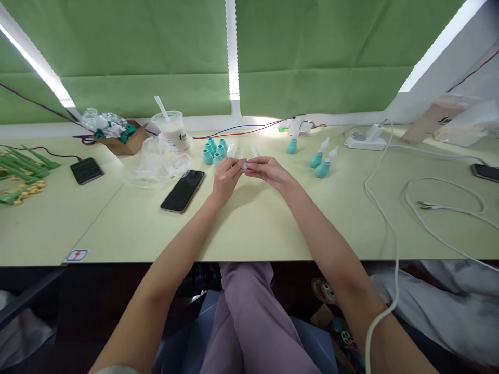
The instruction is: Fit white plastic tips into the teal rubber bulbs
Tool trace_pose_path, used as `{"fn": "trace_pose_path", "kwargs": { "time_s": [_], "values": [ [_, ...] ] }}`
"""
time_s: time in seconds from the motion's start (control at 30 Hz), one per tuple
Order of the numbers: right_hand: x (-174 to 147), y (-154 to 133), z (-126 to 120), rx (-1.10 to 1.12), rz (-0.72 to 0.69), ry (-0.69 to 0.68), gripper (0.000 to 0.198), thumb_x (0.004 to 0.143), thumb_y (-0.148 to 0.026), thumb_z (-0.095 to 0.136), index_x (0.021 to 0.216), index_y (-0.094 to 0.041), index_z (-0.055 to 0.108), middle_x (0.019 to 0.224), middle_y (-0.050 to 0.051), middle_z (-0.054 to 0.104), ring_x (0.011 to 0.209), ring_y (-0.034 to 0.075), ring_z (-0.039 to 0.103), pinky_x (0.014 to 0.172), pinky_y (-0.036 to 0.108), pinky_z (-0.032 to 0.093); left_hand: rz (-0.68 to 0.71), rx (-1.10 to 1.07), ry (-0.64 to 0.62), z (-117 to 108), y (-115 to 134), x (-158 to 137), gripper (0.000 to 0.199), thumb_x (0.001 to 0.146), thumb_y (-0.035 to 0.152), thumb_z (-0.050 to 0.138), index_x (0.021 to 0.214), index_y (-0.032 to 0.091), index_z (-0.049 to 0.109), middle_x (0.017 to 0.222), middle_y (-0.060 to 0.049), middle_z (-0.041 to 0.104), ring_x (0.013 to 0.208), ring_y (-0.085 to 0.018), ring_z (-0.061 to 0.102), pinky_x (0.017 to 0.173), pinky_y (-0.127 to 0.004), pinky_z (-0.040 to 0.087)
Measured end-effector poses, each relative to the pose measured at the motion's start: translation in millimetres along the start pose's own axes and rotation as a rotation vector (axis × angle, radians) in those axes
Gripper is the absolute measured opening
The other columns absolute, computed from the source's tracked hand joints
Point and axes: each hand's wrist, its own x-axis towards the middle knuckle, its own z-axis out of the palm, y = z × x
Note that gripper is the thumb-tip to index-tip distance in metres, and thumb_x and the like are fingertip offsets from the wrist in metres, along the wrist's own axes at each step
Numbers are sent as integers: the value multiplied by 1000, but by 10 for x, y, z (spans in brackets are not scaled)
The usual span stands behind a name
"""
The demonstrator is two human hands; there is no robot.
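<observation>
My left hand (227,178) and my right hand (271,171) meet over the middle of the table, fingertips pinched together on a small white piece (245,165). Most of that piece is hidden by the fingers, so its kind is unclear. Just behind my left hand stands a group of small teal bulbs (212,150) without tips. Clear plastic tips (254,150) lie beyond my hands. To the right, two teal bulbs with clear pointed tips (323,169) rest on the table, and another teal bulb (291,146) stands farther back.
A black phone (182,191) lies left of my hands, near a crumpled plastic bag (156,161) and a drink cup (171,130). Behind them sits a cardboard box (127,140). A power strip (365,141) and white cables (374,192) occupy the right side. Green stems (23,166) lie far left.
</observation>
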Motion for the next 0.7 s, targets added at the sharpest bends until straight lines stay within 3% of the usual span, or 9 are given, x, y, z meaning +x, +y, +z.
{"fn": "trace_pose_path", "kwargs": {
  "time_s": [0.2,0.37,0.47,0.6,0.7],
  "values": [
    [-26,-66,3,-61,-3,-6,32,50,-32,86,72,-17,69,80,1,71,82,15,68,88,33,53,82,74,10,-20,-19,6,23,92,33,46,93,22,67,72,-3,62,67,-13,53,63,-28,37],
    [-72,-122,17,-14,-20,-106,32,66,-42,76,92,-24,68,99,2,70,93,18,67,83,35,55,20,-8,-38,-68,1,54,30,93,37,41,107,23,64,86,-6,66,81,-17,60,75,-31,42],
    [-79,-109,26,-23,32,-168,32,72,-45,71,97,-24,67,100,3,70,93,18,67,82,34,55,21,-91,-59,-85,57,60,35,96,36,34,113,21,61,97,-9,66,91,-18,61,81,-32,46],
    [-81,-98,18,-28,13,-159,31,69,-43,74,90,-21,69,91,3,70,91,17,67,86,33,53,86,-101,-15,-82,128,59,34,96,32,34,114,21,61,109,-11,63,102,-18,59,84,-32,47],
    [-88,-99,5,7,-9,-145,33,65,-46,76,85,-20,69,88,1,70,90,16,66,88,34,52,51,-23,2,-80,126,66,31,94,36,38,114,26,61,115,-10,61,105,-20,57,85,-35,46]
  ]
}}
